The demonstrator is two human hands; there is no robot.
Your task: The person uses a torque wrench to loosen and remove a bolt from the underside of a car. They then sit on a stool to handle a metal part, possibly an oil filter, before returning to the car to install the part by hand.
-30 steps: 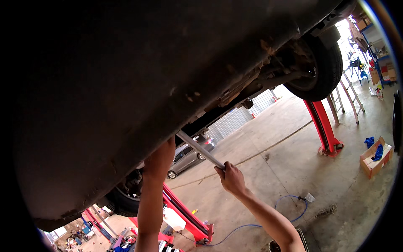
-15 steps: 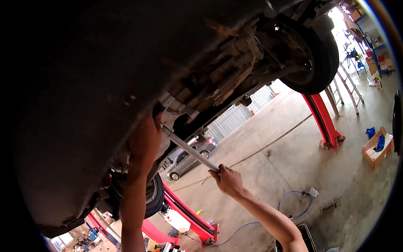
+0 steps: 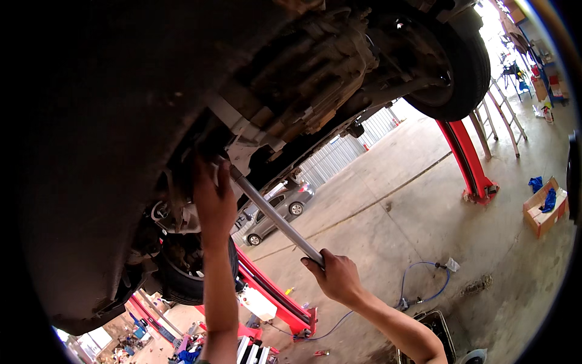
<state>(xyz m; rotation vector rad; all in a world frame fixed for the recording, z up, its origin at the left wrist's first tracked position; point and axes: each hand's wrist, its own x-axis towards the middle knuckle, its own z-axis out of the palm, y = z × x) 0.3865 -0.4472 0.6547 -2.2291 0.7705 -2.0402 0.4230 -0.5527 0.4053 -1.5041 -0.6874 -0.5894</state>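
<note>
The right hand (image 3: 336, 276) is closed around the lower end of a long metal wrench handle (image 3: 276, 217), fingers wrapped tight. The bar slants up and left from that fist to the left hand (image 3: 213, 200), which is raised and pressed against its upper end, right under the car's underbody (image 3: 291, 79); whether those fingers grip it I cannot tell. A front wheel (image 3: 451, 67) hangs above, a red lift post (image 3: 470, 161) stands beyond, and a grey car (image 3: 276, 209) sits parked behind.

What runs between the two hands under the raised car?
In the head view, a long metal wrench handle spans the stretch: the right hand grips its lower end, and the left hand is pressed against the underbody at its upper end.
</note>
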